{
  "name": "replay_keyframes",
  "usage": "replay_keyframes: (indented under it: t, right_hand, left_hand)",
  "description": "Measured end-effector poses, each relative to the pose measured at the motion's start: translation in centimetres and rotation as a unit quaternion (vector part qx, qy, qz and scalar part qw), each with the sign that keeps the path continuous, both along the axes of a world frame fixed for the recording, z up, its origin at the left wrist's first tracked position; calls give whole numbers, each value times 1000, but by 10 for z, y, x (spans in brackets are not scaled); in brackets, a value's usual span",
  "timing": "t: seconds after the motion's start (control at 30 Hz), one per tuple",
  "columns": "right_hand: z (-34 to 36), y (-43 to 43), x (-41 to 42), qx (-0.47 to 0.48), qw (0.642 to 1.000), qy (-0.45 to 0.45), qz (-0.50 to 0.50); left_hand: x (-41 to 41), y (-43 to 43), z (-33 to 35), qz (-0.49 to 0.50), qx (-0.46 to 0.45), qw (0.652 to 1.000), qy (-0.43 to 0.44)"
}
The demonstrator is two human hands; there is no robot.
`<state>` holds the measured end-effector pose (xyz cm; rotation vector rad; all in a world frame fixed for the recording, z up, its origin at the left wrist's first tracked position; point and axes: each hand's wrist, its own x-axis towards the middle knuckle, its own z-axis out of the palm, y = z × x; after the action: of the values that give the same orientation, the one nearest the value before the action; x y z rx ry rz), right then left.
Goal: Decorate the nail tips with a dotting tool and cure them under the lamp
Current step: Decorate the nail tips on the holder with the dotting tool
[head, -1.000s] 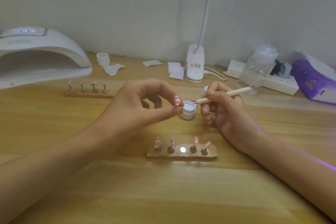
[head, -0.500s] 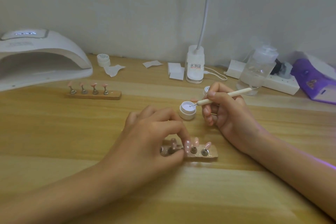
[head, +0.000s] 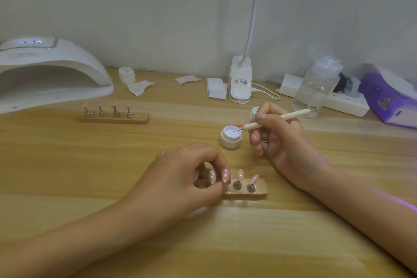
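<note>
Head view: fingertips of the left hand pinch the base of a dotted nail tip on the holder near the desk's front edge. Seat it squarely and keep off the dots, which are probably uncured. The right hand pinches the dotting tool, ball in the gel pot; load lightly.

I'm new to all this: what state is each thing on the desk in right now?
Curing lamp, top display lit.
Gel jar, lid off, tool tip inside the rim.
Dotting tool, held by the right hand.
Dotted nail tip, pinched by the left hand at the near holder.
Far holder, four tips standing on it.
Back jar, lid on.
</note>
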<state>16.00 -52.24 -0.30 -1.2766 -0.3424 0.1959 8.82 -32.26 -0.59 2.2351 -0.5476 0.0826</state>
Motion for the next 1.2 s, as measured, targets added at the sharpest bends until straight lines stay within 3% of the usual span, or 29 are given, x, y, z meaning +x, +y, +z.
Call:
replay_keyframes:
  t: [0.33, 0.63, 0.93, 1.0, 1.07, 1.2]
  right_hand:
    - [0, -1, 1, 5, 1000, 11, -5]
    - [0, 0, 1, 4, 1000, 10, -8]
    - [0, -1, 2, 13, 1000, 16, -10]
    - [0, -2, 2, 22, 1000, 15, -11]
    - [0, -2, 3, 40, 999, 15, -20]
    - [1, -2, 3, 37, 997, -20, -71]
  left_hand:
    - [2, 2, 9, -33, 56, 998, -3]
    - [-2, -14, 13, -21, 98, 993, -58]
    - [-13, -17, 17, 2, 199, 963, -182]
    - [-13, -14, 22, -3, 155, 976, -154]
    - [-9, -10, 32, -22, 25, 997, -76]
    - [17, 4, 48, -27, -150, 988, 29]
